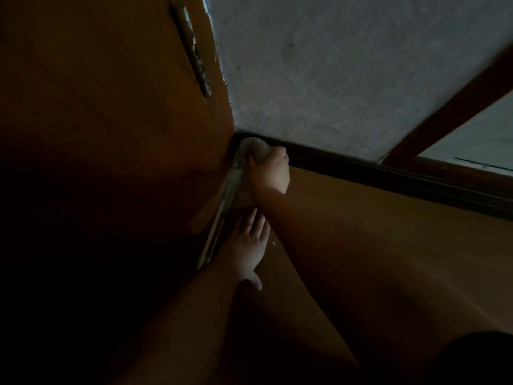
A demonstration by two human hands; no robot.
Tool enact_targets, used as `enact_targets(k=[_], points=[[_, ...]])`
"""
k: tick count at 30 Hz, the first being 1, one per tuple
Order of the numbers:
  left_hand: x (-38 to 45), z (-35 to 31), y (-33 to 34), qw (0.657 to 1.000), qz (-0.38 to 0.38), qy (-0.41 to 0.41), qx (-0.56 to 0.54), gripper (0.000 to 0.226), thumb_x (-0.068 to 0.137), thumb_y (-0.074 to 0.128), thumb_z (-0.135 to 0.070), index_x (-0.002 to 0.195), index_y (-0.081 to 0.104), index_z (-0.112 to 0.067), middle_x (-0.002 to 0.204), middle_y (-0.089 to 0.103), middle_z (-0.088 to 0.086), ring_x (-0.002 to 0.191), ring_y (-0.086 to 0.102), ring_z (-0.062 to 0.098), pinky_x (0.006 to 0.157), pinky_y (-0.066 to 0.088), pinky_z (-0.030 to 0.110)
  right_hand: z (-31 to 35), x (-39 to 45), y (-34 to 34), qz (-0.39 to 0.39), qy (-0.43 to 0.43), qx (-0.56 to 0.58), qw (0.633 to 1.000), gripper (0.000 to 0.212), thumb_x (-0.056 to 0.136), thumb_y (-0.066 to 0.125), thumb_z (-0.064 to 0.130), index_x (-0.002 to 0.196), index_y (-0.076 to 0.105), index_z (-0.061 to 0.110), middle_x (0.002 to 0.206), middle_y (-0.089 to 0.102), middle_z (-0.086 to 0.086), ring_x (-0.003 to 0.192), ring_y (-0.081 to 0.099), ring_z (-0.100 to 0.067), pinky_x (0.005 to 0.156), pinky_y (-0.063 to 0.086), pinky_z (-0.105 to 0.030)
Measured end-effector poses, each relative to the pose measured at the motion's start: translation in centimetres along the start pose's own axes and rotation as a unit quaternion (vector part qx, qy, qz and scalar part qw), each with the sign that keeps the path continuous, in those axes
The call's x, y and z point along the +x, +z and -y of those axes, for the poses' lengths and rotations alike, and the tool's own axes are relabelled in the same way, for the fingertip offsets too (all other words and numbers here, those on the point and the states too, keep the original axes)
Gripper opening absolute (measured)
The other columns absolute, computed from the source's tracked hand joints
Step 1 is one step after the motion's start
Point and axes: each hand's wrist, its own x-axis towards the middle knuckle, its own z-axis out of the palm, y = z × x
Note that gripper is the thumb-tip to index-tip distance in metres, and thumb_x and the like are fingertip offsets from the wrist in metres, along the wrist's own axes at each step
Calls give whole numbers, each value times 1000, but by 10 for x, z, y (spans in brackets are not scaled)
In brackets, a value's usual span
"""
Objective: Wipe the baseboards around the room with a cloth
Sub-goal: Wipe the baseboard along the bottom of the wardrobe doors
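Fingers (279, 152) of the right hand (269, 169) are curled round a bunched cloth (256, 147), pressing it into the corner where the baseboard (388, 173) meets the door (111, 107), at 12 o'clock from the left hand (248, 245). Probably to reach the strip's end. Right arm is stretched fwd. Left hand lies flat on the floor (388, 245), fingers relaxed, likely as a prop.

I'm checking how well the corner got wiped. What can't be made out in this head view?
- Baseboard at the corner: covered by the cloth and right hand, so its cleanliness is unreadable.
- Cloth: mostly wrapped in that hand; only a bunched end shows.
- Door lower part: lost in shadow.
- Left hand fingertips: partly hidden under the right forearm.
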Motion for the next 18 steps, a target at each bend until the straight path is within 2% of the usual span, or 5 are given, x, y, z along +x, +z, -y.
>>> enact_targets(k=[3,6,11,15,18], points=[[1,2,6,998,-54,4,-11,152,60,80,-70,152,-18,1,158,-29,22,147,-24,42,120,-5,54,-24,0,-32,-20,-24,-10,999,44,87,69,37,115,49,9,121,54,-12,110,57,-30,91,50,-44],[0,6,11,997,-67,14,-35,152,61,79,-71,152,-22,-2,155,-37,17,145,-30,37,119,-9,49,-48,2,-68,-45,-32,-30,998,45,86,70,38,114,51,9,119,55,-12,108,57,-29,91,50,-44],[1,13,16,994,-79,27,-68,152,60,76,-75,153,-23,-7,151,-45,10,139,-38,29,113,-15,42,-91,7,-134,-89,-26,-55,994,47,83,72,38,117,51,14,120,56,-7,107,58,-25,84,45,-31],[1,12,17,995,-80,21,-55,154,57,75,-79,153,-22,-8,151,-45,9,138,-38,27,112,-16,41,-120,8,-179,-117,-19,-97,988,48,84,71,39,118,49,15,123,56,-8,111,57,-27,89,48,-38],[1,11,14,996,-71,17,-57,154,56,74,-79,153,-22,-8,151,-44,8,138,-38,26,111,-14,40,-134,4,-199,-145,1,-111,983,44,84,72,36,113,48,14,121,55,-8,111,57,-28,88,48,-37]])
